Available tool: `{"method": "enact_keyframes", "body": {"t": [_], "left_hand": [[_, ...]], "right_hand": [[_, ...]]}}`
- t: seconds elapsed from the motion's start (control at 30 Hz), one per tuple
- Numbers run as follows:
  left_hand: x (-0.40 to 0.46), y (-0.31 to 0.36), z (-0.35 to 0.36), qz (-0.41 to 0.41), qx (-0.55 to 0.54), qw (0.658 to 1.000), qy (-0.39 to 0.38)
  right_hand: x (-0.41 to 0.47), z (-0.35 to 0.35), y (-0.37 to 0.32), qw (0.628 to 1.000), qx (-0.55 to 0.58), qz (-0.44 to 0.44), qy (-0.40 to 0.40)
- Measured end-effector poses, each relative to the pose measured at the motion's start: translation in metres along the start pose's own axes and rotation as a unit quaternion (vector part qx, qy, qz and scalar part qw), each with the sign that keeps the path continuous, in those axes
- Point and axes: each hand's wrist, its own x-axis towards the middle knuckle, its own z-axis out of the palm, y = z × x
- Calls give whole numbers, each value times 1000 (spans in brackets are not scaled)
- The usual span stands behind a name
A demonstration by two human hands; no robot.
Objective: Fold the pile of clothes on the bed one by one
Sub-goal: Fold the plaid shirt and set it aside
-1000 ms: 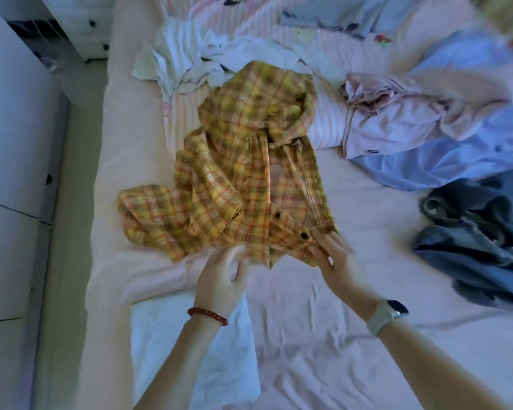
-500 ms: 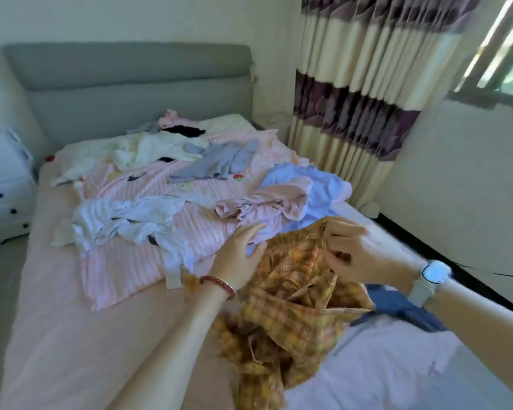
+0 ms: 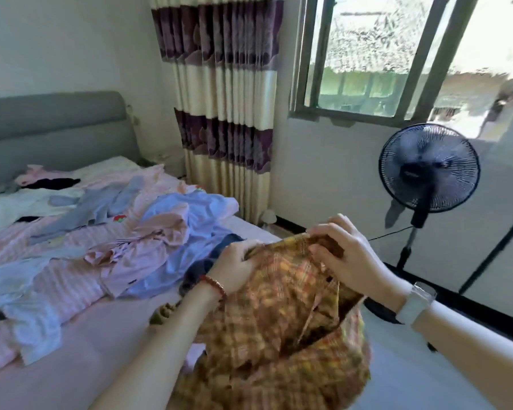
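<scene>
Both bare forearms reach forward and up, hands raised close together. The left hand (image 3: 234, 269) curls its fingers around the top edge of the plaid shirt (image 3: 282, 315), a red bead bracelet at its wrist. The right hand (image 3: 342, 253), a white watch at its wrist, pinches the same edge just beside it

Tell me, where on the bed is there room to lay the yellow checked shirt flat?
The bare pink sheet at the near end is free, bordered by the pink striped cloth, the white garment and the left hand. Farther up, toward the grey headboard, it is crowded: pink, white and light blue clothes overlap. Both hands grip the checked shirt.
</scene>
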Motion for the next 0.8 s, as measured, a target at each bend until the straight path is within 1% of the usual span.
{"method": "enact_keyframes", "body": {"t": [0.07, 0.13, 0.2, 0.3, 0.4, 0.47, 0.53, 0.6, 0.7, 0.73, 0.8], "left_hand": [[2, 23, 9, 27, 38, 999, -19], [4, 42, 13, 56, 66, 996, 7], [5, 59, 12, 76, 89, 992, 48], [0, 70, 2, 77, 118, 985, 97], [-18, 63, -12, 88, 221, 959, 155], [-35, 48, -19, 59, 286, 940, 177], [-57, 28, -22, -1, 319, 925, 207], [-81, 10, -22, -60, 325, 911, 246], [-107, -5, -19, -119, 326, 890, 294], [-112, -6, -19, -134, 323, 887, 303], [-120, -2, -19, -141, 303, 892, 305]], "right_hand": [[-10, -4, 12, 997, 14, 78, -7], [-10, -6, 15, 993, 15, 113, -20], [-5, -6, 12, 996, 13, 93, -12], [6, -7, 6, 998, 6, 59, 5], [14, -9, -5, 997, 0, 73, 24], [17, -8, -13, 997, 13, 60, 37], [18, -3, -20, 998, 40, 40, 34], [18, 1, -24, 996, 72, 27, 38], [14, 4, -21, 993, 99, 23, 56], [12, 4, -19, 992, 104, 17, 65], [6, 2, -16, 992, 90, 4, 83]]}}
